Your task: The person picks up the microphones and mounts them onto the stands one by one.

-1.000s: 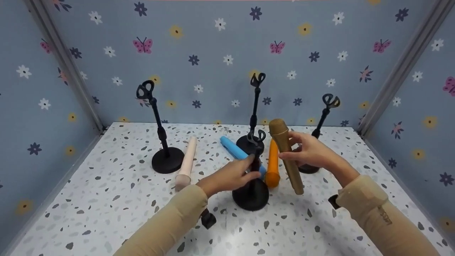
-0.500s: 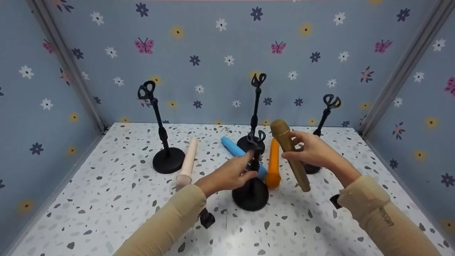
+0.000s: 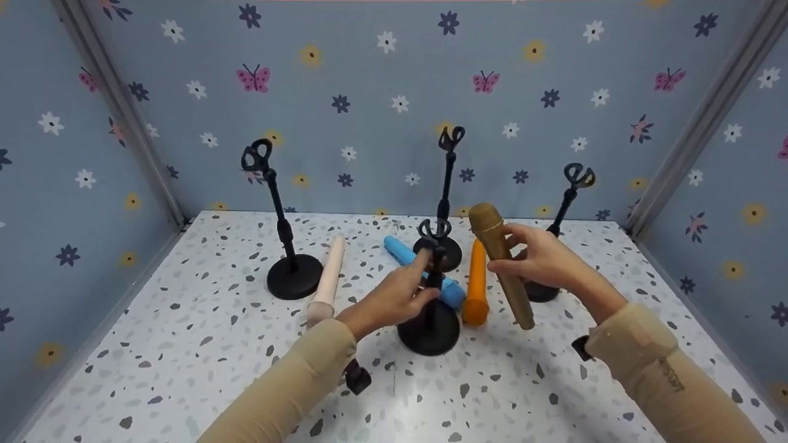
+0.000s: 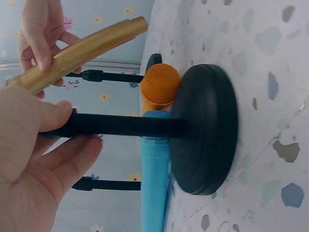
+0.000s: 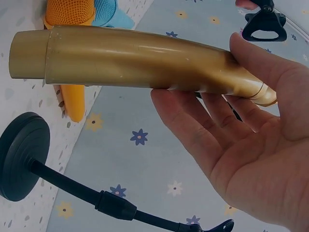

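The person's left hand [image 3: 391, 299] grips the pole of the nearest black microphone stand [image 3: 429, 335], thumb on one side and fingers on the other, on the speckled tabletop [image 3: 184, 369]. To its right, the right hand [image 3: 545, 258] grasps a gold microphone [image 3: 516, 295] above the tabletop, tilted with its mesh head up. Behind the gripped stand lie a blue microphone [image 3: 454, 293] and, just right of it, an orange microphone [image 3: 476, 295]. A pale pink microphone [image 3: 330, 271] lies left, beside the base of the left stand [image 3: 294, 277]. Farther back are the right stand [image 3: 542, 292], partly hidden by the right hand, and the rear stand [image 3: 452, 253], before a flowered blue wall [image 3: 369, 123].
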A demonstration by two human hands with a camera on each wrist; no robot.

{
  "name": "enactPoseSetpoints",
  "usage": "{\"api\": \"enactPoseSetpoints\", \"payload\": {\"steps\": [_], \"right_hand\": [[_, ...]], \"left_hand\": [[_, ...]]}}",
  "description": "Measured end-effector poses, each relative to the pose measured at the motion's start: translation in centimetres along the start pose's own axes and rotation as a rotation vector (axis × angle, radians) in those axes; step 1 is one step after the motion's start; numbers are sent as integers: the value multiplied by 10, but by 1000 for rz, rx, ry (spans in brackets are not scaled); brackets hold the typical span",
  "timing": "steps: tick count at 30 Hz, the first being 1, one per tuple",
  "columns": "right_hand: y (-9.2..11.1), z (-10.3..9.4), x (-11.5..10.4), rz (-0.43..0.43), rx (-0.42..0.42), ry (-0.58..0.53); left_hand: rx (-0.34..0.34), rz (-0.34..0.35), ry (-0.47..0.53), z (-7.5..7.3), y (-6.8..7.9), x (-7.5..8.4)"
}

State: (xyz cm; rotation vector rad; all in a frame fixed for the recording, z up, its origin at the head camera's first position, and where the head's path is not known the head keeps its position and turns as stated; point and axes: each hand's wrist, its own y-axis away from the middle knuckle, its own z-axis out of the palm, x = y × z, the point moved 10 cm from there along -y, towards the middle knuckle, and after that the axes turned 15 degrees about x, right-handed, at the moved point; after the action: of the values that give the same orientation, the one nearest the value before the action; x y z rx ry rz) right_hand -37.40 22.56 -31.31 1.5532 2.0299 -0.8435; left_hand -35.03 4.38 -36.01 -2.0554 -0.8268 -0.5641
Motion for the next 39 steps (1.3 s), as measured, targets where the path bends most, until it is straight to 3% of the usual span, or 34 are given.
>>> {"api": "enactPoseSetpoints", "payload": {"steps": [6,15,22,27,32,39], "right_hand": [[-1,-1,-9,-52,9,-54],[1,-4,-18,-96,27,-43],[0,-20,-29,-146,138,-90],[1,-20,-35,-167,148,-123],[3,-21,-40,-171,172,-255],[6,-38,-55,-246,331,-543]], "left_hand": [[-5,-26,7,-1,-1,-2],[-23,-74,17,0,-5,-3],[-13,-77,29,-1,-5,-4],[-29,-95,38,0,-4,-7],[-54,-90,30,1,-3,-7],[-53,-91,30,1,-4,-7]]}}
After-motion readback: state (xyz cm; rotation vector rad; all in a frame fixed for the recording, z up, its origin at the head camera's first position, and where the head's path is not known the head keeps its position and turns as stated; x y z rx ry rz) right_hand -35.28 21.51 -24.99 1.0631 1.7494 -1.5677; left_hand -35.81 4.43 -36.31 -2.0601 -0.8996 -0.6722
